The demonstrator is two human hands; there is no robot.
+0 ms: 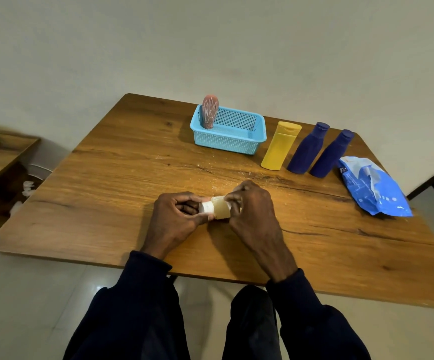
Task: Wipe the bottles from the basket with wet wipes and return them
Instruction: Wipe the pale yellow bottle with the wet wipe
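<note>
small bottle (220, 209): pale yellow, lies sideways between both hands, just above the front middle of the wooden table (106, 190).
left hand (176, 216): fingers curled around the white cap (206, 207).
right hand (252, 206): fingers closed around the body and hide most of it; a wipe under them i cannot tell.
basket (226, 142): light blue, at the far side, holds a pink bottle (210, 111) upright in its left corner.
right of basket: yellow bottle (280, 145), dark blue bottle (308, 149), second dark blue bottle (331, 154), all standing in a row outside it.
wipes pack (374, 188): blue, near the right edge.
</note>
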